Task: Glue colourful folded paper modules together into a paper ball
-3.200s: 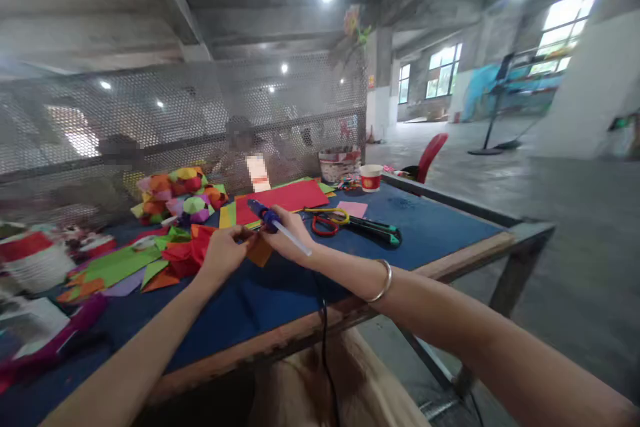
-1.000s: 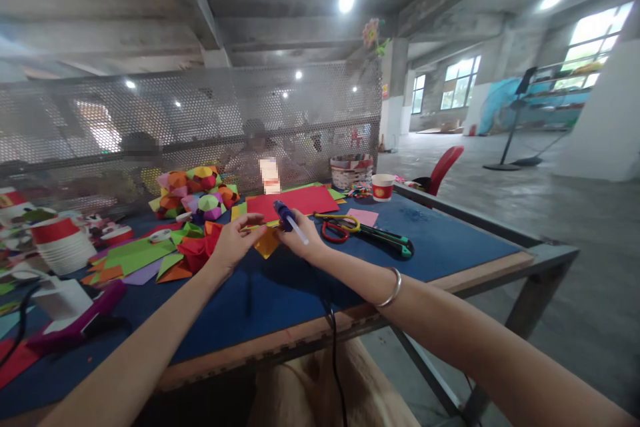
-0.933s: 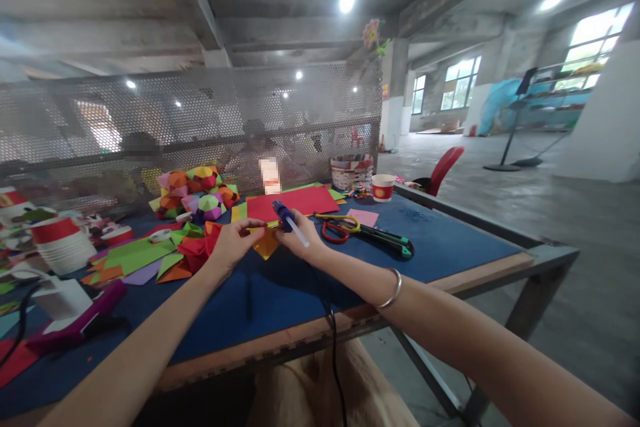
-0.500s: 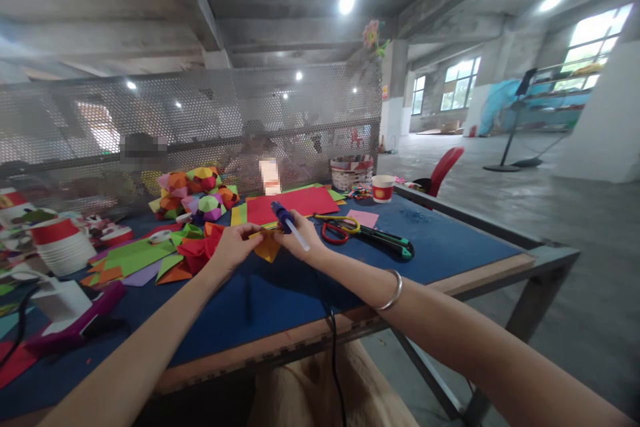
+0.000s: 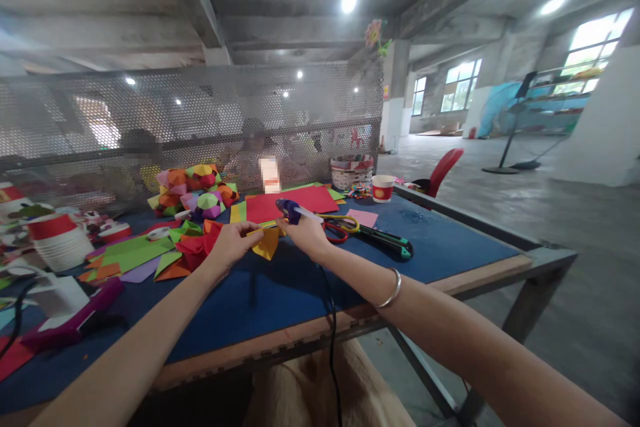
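Observation:
Between finger and thumb, my left hand (image 5: pixel 235 241) pinches a small folded piece of yellow paper (image 5: pixel 266 243) above the blue table. My right hand (image 5: pixel 304 232) is wrapped round a dark blue glue gun (image 5: pixel 290 211), with a whitish glue stick (image 5: pixel 311 215) jutting from its back toward the right. The gun's nozzle is hard to make out. A black cord (image 5: pixel 333 330) runs down from below my right hand over the table's edge. Just left of my left hand lie red folded papers (image 5: pixel 200 248).
Right of my hands lie scissors (image 5: pixel 345 225) and a green-black utility knife (image 5: pixel 387 240). Behind are red paper sheets (image 5: pixel 295 205), a paper cup (image 5: pixel 383 188), a basket (image 5: pixel 352 173) and folded paper balls (image 5: pixel 200 193). A power strip (image 5: pixel 75 317) and stacked cups (image 5: pixel 57 243) stand left.
My right hand has turned the glue gun, so its glue stick now points right rather than down toward me. The hands are slightly farther apart, and more of the yellow paper shows.

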Motion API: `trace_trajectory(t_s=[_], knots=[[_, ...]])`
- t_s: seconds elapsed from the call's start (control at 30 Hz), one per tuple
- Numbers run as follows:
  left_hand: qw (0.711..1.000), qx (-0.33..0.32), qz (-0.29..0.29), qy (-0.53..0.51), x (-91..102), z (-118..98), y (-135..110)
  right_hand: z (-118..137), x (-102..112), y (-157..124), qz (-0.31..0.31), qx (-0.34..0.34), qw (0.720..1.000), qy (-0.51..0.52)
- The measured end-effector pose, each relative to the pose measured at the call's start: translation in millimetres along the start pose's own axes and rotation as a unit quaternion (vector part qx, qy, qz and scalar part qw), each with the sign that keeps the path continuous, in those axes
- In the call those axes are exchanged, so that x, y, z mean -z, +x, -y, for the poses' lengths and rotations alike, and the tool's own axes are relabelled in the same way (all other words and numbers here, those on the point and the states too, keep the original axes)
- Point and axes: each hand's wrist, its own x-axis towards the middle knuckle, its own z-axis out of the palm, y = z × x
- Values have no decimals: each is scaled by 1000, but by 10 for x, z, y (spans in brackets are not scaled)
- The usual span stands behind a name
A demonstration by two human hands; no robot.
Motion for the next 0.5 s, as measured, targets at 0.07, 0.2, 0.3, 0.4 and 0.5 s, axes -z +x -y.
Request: trace_trajectory(t_s=[0.07, 0.2, 0.3, 0.4, 0.5], knots=[[1000, 3, -3, 1, -1, 2, -4, -20, -8, 16, 3, 8, 1000, 25], [1000, 2, -7, 3, -4, -28, -19, -26, 11, 5, 15, 4, 999, 43], [1000, 8, -6, -7, -5, -48, -22, -7, 34, -25, 22, 12, 999, 40], [1000, 10, -3, -11, -4, -45, -17, 6, 38, -50, 29, 26, 998, 41], [1000, 16, 3, -15, -6, -33, -12, 11, 25, -66, 34, 43, 997, 47]])
